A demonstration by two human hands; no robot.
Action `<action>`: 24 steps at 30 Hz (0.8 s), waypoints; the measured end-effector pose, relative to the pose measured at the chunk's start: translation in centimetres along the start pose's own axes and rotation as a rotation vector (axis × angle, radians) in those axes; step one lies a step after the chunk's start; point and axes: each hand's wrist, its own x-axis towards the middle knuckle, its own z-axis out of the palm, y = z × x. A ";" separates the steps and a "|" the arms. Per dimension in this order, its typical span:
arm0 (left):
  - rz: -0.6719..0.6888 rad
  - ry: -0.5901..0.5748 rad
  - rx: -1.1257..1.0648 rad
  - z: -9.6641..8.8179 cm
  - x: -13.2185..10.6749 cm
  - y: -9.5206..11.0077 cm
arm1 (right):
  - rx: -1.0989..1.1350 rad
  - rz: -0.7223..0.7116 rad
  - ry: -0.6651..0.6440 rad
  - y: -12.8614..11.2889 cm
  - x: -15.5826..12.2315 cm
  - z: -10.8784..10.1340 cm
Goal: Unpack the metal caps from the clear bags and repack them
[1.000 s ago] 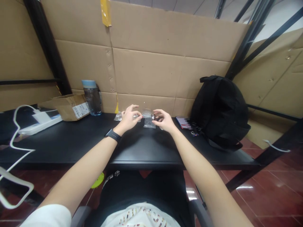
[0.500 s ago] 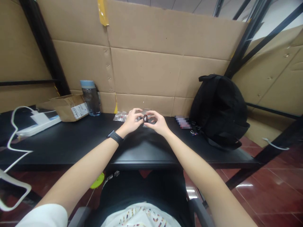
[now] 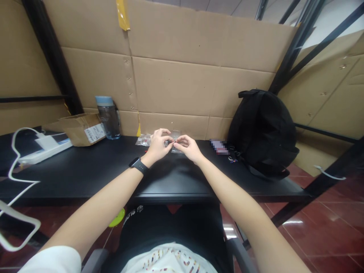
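My left hand [image 3: 158,146], with a black watch on its wrist, and my right hand [image 3: 189,147] meet above the far middle of the black table [image 3: 85,170]. Both hands have their fingers pinched together on a tiny object between them, too small to name. A small clear plastic bag [image 3: 175,134] shows just behind the fingertips. Another clear bag with small red bits [image 3: 143,140] lies left of my left hand.
A black backpack [image 3: 263,131] stands at the table's right. A water bottle [image 3: 108,117], a cardboard box [image 3: 82,129] and a white power strip with cable [image 3: 42,146] sit at the left. Cardboard panels [image 3: 199,76] wall the back.
A second ago my hands were slightly apart over the bags. Half a second ago a small dark round object showed between them. Now the fingertips are pinched together and it is hidden.
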 end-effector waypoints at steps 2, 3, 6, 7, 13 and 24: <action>0.008 0.000 0.010 -0.1 0.0 0.2 | -0.004 0.054 -0.016 0.1 0.1 -0.2; 0.010 0.002 0.014 -0.1 0.0 0.3 | -0.005 0.082 -0.026 0.1 0.1 -0.3; 0.019 0.015 0.016 -0.3 0.1 0.6 | 0.021 0.142 -0.048 0.3 0.2 -0.6; 0.023 0.019 0.014 -0.3 0.1 0.6 | 0.031 0.149 -0.051 0.3 0.2 -0.7; 0.042 -0.002 -0.016 -0.2 0.1 0.7 | -0.070 0.093 -0.103 0.8 0.4 -1.0; -0.014 -0.394 -0.032 1.2 -0.5 -1.9 | -0.682 -0.374 -0.167 0.3 0.3 -1.7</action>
